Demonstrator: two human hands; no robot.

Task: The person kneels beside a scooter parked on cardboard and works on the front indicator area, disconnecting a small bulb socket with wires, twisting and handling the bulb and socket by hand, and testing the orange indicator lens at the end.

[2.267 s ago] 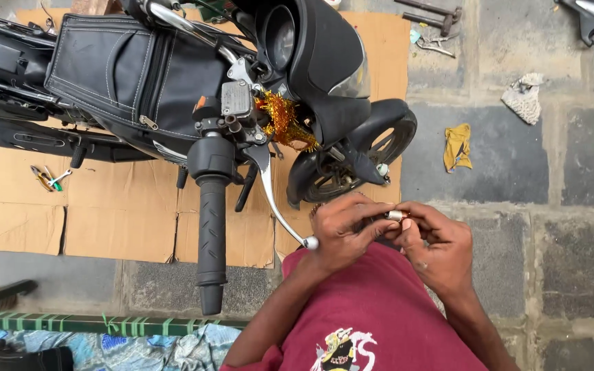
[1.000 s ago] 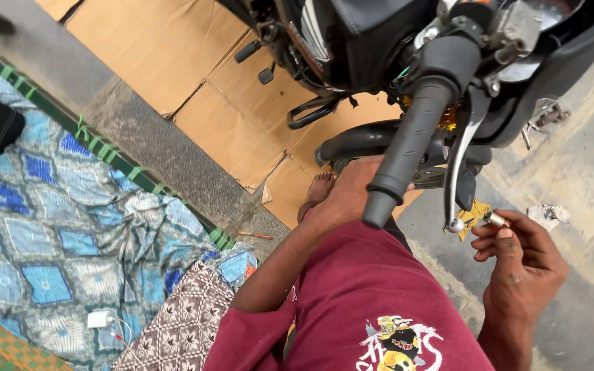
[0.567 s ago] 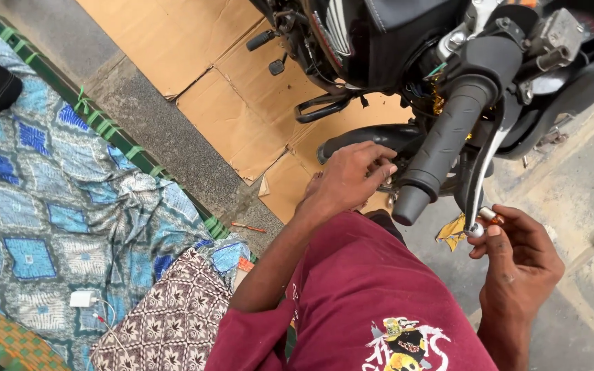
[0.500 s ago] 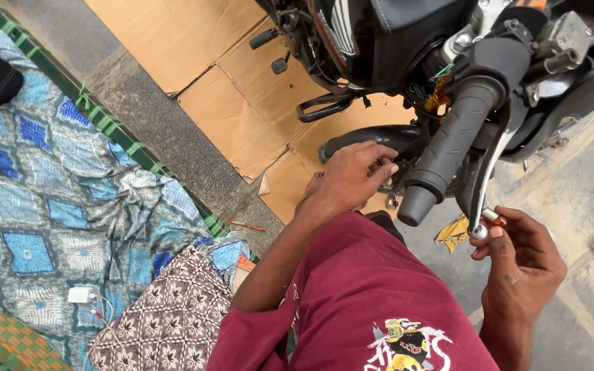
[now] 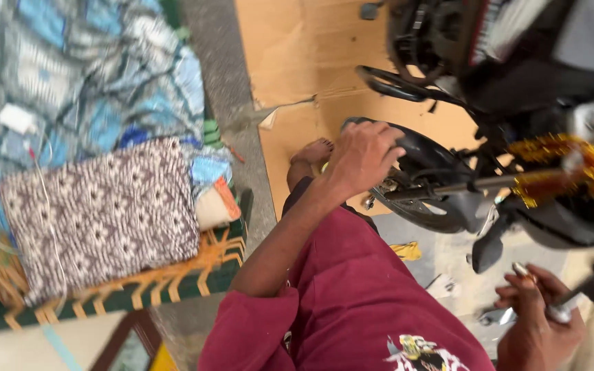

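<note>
Where cardboard (image 5: 297,62) covers the stone floor (image 5: 232,82) at twelve o'clock, a motorcycle (image 5: 517,103) lies on it. At nine o'clock a patterned cushion (image 5: 104,206) rests on a woven cot (image 5: 173,275). The left hand (image 5: 364,156) is closed over the black wheel (image 5: 434,185). At four o'clock the right hand (image 5: 541,330) pinches what seems, through blur, a small metal part (image 5: 522,271).

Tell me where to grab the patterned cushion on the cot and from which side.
Take the patterned cushion by its right-hand edge, the side nearest the person's left hand, pinching the soft border from above. It lies flat on the woven cot, so an edge gives more hold than the broad top, and a white cable crosses its left part.
</note>
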